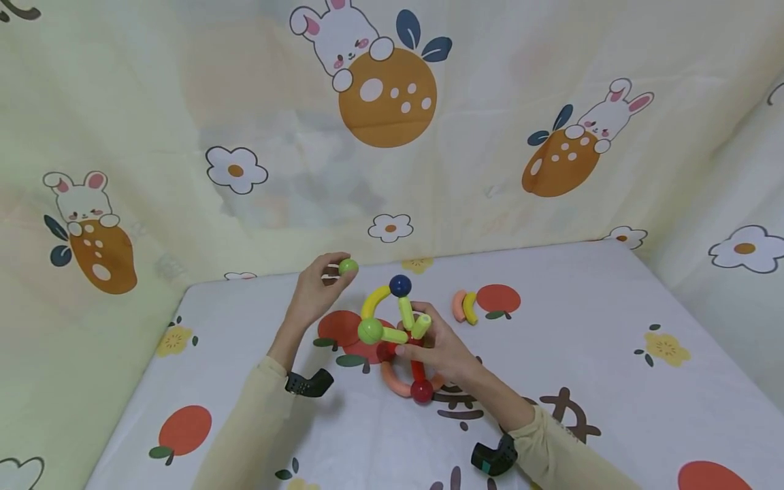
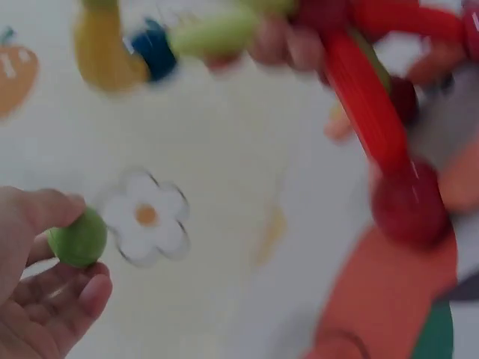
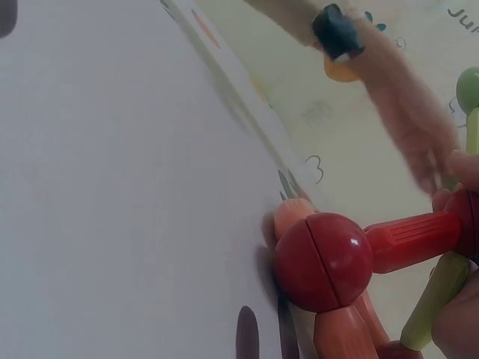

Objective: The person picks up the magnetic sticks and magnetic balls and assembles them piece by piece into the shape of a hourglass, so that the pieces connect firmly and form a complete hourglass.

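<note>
My left hand (image 1: 320,286) pinches a small green ball (image 1: 348,266) between thumb and fingers, raised at the table's far side. My right hand (image 1: 442,347) grips a built frame of coloured rods and balls around its middle. On that frame, a red rod (image 3: 415,241) runs to a red ball (image 3: 323,262) at the near end, with curved orange pieces (image 1: 395,381) beside it. Light green rods (image 1: 406,313) reach up to a dark blue ball (image 1: 401,285) and across to a green ball (image 1: 370,331). A curved yellow piece (image 1: 374,300) arches between those two balls.
Two loose curved pieces, one orange (image 1: 459,305) and one yellow (image 1: 469,308), lie side by side right of the frame. The table has a white cloth (image 1: 245,422) with fruit prints. A printed curtain (image 1: 490,204) hangs behind its far edge.
</note>
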